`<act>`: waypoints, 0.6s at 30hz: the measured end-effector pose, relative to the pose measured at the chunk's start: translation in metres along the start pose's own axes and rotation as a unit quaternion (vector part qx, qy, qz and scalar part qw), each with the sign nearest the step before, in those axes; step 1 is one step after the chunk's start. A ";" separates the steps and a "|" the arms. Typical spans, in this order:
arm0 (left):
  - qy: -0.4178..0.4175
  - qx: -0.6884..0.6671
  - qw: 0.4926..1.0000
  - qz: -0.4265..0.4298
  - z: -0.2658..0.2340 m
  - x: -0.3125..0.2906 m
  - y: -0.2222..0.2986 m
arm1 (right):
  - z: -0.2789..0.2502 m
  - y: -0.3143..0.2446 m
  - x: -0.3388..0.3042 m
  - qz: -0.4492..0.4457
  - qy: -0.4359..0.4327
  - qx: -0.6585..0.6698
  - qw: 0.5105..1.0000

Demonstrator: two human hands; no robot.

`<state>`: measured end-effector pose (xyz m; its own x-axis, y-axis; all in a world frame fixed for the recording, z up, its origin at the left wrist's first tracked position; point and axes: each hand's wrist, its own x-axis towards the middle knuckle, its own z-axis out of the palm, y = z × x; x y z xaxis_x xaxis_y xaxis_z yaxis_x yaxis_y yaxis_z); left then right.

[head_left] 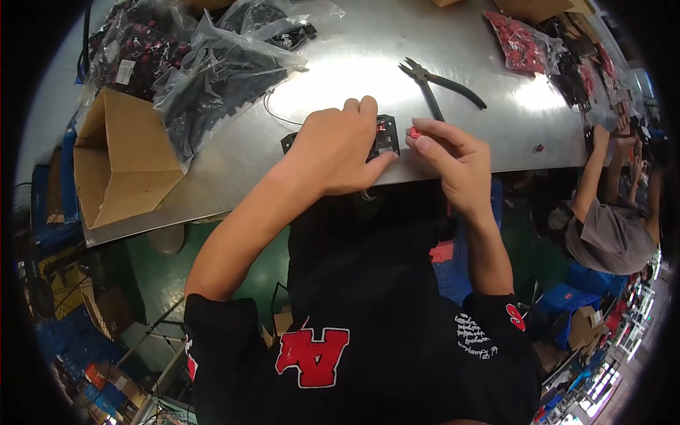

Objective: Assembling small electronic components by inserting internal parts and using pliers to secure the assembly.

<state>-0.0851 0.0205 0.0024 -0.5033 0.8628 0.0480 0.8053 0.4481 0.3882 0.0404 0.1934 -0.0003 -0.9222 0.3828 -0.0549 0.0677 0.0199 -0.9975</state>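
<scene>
My left hand (336,150) is closed over a black flat part (387,134), pressing it to the metal table near its front edge. Much of the part lies hidden under my palm; its right end shows openings and a bit of red. A thin dark wire (269,110) curves up from beside its left end. Just to the right, my right hand (457,157) pinches a small red piece (415,132) between thumb and fingertips, apart from the black part. Beyond my right hand lie diagonal cutters (440,83) with black handles, jaws spread, one handle reaching toward my fingers.
An open cardboard box (138,163) sits at the table's left edge, beside clear bags of black parts (212,92). A bag of red pieces (520,42) lies at the far right. One small dark red piece (538,148) rests near the front edge. Another person (609,227) works at right.
</scene>
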 end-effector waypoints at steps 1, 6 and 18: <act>-0.006 -0.003 1.000 0.001 -0.001 0.001 -0.001 | 0.005 0.001 0.001 0.009 -0.005 0.002 1.000; -0.030 -0.012 0.999 0.002 0.000 -0.002 -0.005 | 0.024 0.007 0.009 -0.020 -0.005 -0.036 0.999; -0.046 -0.021 0.999 0.004 -0.003 0.001 -0.007 | 0.021 0.000 0.033 -0.119 -0.061 -0.238 0.962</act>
<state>-0.0928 0.0177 0.0021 -0.4648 0.8848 -0.0334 0.7943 0.4333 0.4258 0.0017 0.1867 -0.0028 -0.9689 0.2044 0.1396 -0.0119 0.5249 -0.8511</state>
